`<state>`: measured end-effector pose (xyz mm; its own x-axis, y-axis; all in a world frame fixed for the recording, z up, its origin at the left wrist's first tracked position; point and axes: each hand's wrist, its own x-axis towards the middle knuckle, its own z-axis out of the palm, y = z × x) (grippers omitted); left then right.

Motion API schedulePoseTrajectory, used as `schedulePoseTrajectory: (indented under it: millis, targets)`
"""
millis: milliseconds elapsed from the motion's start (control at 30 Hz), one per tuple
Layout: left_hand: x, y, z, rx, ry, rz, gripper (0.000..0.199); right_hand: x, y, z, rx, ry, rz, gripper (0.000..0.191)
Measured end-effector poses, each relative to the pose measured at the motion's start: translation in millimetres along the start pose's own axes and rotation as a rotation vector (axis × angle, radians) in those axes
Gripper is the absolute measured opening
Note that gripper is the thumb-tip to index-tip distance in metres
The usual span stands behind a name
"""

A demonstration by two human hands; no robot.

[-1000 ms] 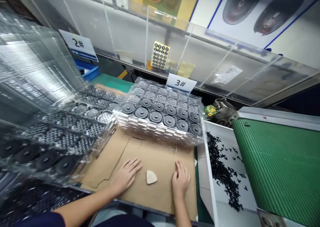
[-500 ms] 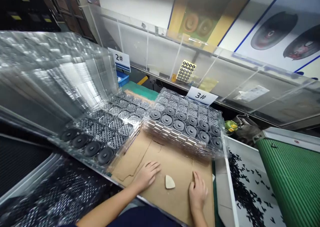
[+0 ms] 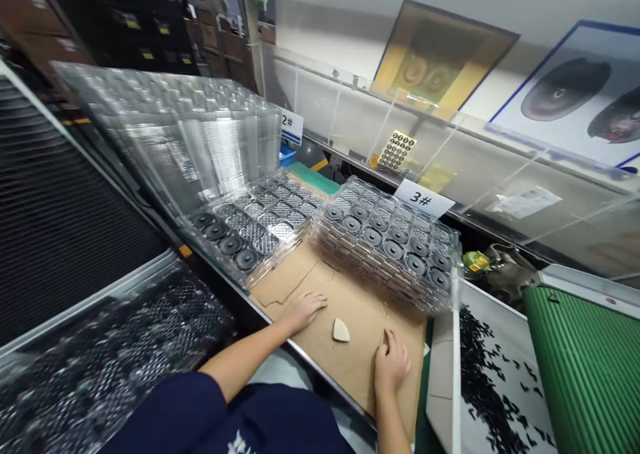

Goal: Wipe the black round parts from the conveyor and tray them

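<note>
My left hand lies palm down on the brown cardboard sheet, its fingers stretched out and holding nothing. To its right, apart from both hands, is a small cream-coloured wedge with one rounded side. Farther right, my right hand rests on the cardboard with nothing visible in it, its fingers loosely bent. Beyond the hands, a stack of clear plastic trays carries round black parts in its front pockets. A second clear tray at the left holds similar black parts along its near side.
Tall nested clear trays stand at the back left. A dark ribbed conveyor runs at the left, a green ribbed belt at the right. Small black pieces lie in a white chute. Behind stands a clear divider with a "3#" sign.
The view has swung left and back, so more of the left conveyor and my dark shirt shows. My hands stay in about the same places on the cardboard; the wedge has not moved.
</note>
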<state>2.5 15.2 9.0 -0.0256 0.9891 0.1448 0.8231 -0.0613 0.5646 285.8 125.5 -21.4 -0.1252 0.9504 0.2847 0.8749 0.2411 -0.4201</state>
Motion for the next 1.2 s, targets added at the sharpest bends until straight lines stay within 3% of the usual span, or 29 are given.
schedulePoseTrajectory:
  millis: [267,500,667,767,867,1033,1200]
  targets:
    - [-6,33,24.8,0.125,0.084,-0.149,0.042,1,2,3,0.128,0.044,0.005,0.043]
    - [-6,32,27.6,0.166,0.085,-0.148,0.043,0,1,7,0.185,0.062,0.038,0.038]
    - [-7,30,30.1,0.167,0.104,-0.143,0.041,3,6,7,0.216,-0.018,0.051,0.035]
    - [-20,37,36.1,0.152,0.111,-0.152,0.041,4,7,6,0.230,-0.104,0.038,0.024]
    - [-47,51,44.8,0.133,0.097,-0.163,0.044,-11,0,6,0.239,-0.203,0.016,0.027]
    - [-93,70,55.0,0.123,0.021,-0.171,0.066,-64,-18,3,0.207,-0.274,0.057,0.034]
    - [-108,80,49.4,0.089,-0.025,-0.149,0.068,-93,-36,-14,0.168,-0.328,0.088,0.037]
